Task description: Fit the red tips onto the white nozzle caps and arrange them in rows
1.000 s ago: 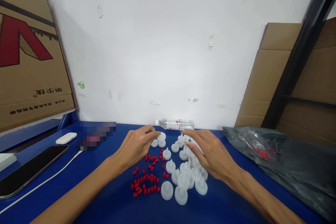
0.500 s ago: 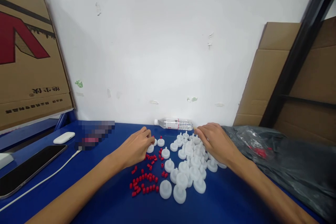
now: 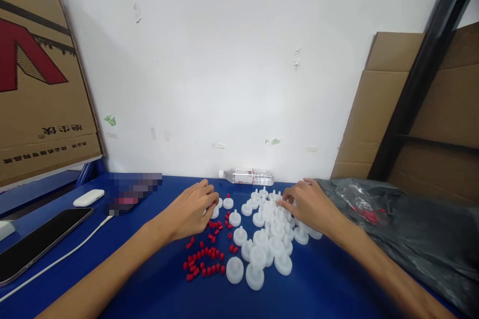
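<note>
My left hand [image 3: 194, 209] is at the left of the white parts, its thumb and fingertips drawn together beside a white nozzle cap [image 3: 214, 213]. What is between those fingertips is hidden. My right hand [image 3: 309, 205] reaches over the back right of a heap of white nozzle caps [image 3: 277, 229], thumb and forefinger apart. Between the hands, one nozzle cap [image 3: 228, 203] stands upright with a small red cap [image 3: 228, 195] on its tip. Many loose small red caps [image 3: 211, 253] lie in front of my left hand, some upright, others on their sides.
A clear plastic bottle [image 3: 247, 176] lies against the wall. Left are a phone [image 3: 41, 244], a white case [image 3: 89, 198], a white cable [image 3: 71, 247] and a cardboard box [image 3: 41, 99]. Dark plastic sheeting [image 3: 411, 249], bearing a clear bag with red pieces [image 3: 368, 214], covers the right side.
The right thumb and forefinger have spread apart and moved slightly lower at the heap. My left thumb has shifted lower beside the white caps. The view has moved slightly.
</note>
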The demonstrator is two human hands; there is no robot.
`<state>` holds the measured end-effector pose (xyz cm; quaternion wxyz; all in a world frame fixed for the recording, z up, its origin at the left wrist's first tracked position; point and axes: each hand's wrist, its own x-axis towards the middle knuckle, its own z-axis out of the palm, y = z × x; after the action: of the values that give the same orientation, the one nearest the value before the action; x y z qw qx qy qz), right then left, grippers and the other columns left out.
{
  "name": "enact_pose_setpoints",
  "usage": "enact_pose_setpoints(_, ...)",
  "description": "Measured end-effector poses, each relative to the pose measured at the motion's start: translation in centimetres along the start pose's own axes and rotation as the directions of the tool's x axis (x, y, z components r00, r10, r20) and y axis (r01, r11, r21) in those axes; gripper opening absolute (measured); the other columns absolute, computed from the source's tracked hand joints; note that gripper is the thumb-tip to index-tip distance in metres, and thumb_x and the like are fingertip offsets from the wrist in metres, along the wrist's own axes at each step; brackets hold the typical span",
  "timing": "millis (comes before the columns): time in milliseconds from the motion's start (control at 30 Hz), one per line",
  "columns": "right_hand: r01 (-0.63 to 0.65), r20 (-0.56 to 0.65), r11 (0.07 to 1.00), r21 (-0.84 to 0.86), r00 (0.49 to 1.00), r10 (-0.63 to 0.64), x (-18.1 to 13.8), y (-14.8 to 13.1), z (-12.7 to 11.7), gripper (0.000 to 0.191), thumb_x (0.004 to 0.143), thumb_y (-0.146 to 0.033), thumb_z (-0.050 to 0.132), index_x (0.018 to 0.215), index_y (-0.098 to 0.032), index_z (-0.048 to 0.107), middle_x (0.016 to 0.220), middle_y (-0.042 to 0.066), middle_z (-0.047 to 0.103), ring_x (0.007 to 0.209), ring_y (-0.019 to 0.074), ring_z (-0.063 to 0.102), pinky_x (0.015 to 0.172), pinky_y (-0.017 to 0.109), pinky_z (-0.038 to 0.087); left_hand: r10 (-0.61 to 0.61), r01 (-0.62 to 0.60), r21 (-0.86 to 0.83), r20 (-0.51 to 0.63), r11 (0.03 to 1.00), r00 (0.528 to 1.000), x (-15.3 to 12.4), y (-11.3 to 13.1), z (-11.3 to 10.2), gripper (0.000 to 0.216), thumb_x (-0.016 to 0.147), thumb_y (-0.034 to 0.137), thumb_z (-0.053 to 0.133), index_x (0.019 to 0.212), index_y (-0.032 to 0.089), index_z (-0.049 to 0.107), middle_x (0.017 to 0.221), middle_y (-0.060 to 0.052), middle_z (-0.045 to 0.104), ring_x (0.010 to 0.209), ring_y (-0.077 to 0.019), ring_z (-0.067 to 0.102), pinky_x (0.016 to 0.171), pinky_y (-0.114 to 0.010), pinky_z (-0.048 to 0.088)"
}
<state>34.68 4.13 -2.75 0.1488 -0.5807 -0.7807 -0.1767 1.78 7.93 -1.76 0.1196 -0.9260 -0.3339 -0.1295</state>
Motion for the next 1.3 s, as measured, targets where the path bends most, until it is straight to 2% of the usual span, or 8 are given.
enact_pose_setpoints(100,-0.001,0.013,1.0,-0.004,1.0,0.001,0.0,-0.2,-0.4,0.024,0.093,-0.033,0.069,0.071,-0.022,0.07,0.07,0.001,0.072,0.077,0.0253,0.068,0.09,0.045,0.043,-0.011,0.013,-0.03,0.069,0.999,0.998,-0.2,0.3,-0.6,0.02,0.093,0.012,0.048,0.089,0.019,0.067,0.087,-0.005,0.065,0.087,-0.023,0.058,0.072,-0.034,0.043)
enact_pose_setpoints(233,-0.048,-0.014,0.999,-0.014,0.999,0.048,0.1,-0.5,-1.2,0.026,0.099,-0.035,0.058,0.078,-0.023,0.065,0.075,0.003,0.072,0.071,0.0241,0.067,0.066,0.034,0.043,-0.063,0.08,-0.108,0.146,0.991,0.987,-0.3,0.3,-1.0,0.018,0.092,0.016,0.053,0.088,0.022,0.07,0.091,-0.002,0.068,0.081,-0.0196,0.063,0.066,-0.032,0.041)
enact_pose_setpoints(400,-0.088,-0.076,0.993,0.082,0.993,0.094,0.1,-0.7,-0.8,0.022,0.106,-0.038,0.041,0.095,-0.024,0.053,0.07,0.001,0.069,0.057,0.0216,0.064,0.051,0.029,0.036,-0.05,0.065,-0.141,0.102,0.988,0.994,-0.3,0.2,-0.1,0.021,0.098,0.021,0.052,0.1,0.025,0.072,0.098,-0.002,0.068,0.081,-0.0182,0.065,0.068,-0.03,0.041)
enact_pose_setpoints(667,0.007,-0.183,0.931,0.364,0.981,0.065,0.2,-1.1,0.0,0.02,0.105,-0.04,0.037,0.094,-0.026,0.045,0.084,0.005,0.072,0.067,0.0239,0.07,0.058,0.03,0.048,0.024,-0.025,0.009,0.075,1.0,0.997,0.0,1.5,2.0,0.043,0.099,0.007,0.041,0.131,0.03,0.06,0.11,-0.005,0.061,0.079,-0.0179,0.059,0.058,-0.026,0.034)
enact_pose_setpoints(800,-0.001,-0.16,0.914,0.407,0.984,0.073,0.1,-1.8,-0.7,0.019,0.106,-0.039,0.039,0.094,-0.026,0.045,0.09,0.004,0.07,0.073,0.0214,0.069,0.064,0.031,0.05,0.033,-0.036,0.032,0.078,0.999,0.996,0.2,1.4,2.4,0.037,0.101,0.009,0.041,0.122,0.027,0.065,0.107,-0.006,0.061,0.08,-0.0186,0.058,0.058,-0.026,0.036)
enact_pose_setpoints(1000,0.065,-0.254,0.946,0.319,0.967,0.019,-0.1,-2.4,-1.3,0.025,0.105,-0.043,0.047,0.103,-0.023,0.062,0.099,0.006,0.071,0.09,0.0227,0.068,0.077,0.034,0.052,0.029,-0.036,0.084,0.085,0.996,0.996,0.7,1.2,3.1,0.03,0.101,0.01,0.041,0.107,0.025,0.067,0.103,-0.006,0.061,0.085,-0.0208,0.059,0.057,-0.026,0.036)
enact_pose_setpoints(1167,0.097,-0.217,0.931,0.352,0.976,-0.02,-0.1,-2.4,-1.0,0.035,0.107,-0.042,0.043,0.098,-0.023,0.07,0.094,0.006,0.072,0.08,0.0199,0.071,0.07,0.031,0.052,0.034,-0.042,0.09,0.086,0.995,0.996,0.8,1.3,3.4,0.028,0.102,0.013,0.043,0.106,0.025,0.068,0.102,-0.005,0.06,0.082,-0.02,0.059,0.058,-0.026,0.038)
enact_pose_setpoints(1300,0.104,-0.207,0.92,0.377,0.978,-0.025,0.0,-2.0,0.0,0.026,0.103,-0.04,0.052,0.101,-0.023,0.072,0.104,0.007,0.071,0.085,0.021,0.072,0.074,0.033,0.057,0.036,-0.041,0.061,0.067,0.997,0.997,0.8,1.2,3.6,0.027,0.103,0.015,0.043,0.108,0.025,0.067,0.103,-0.005,0.061,0.079,-0.0202,0.061,0.058,-0.028,0.04)
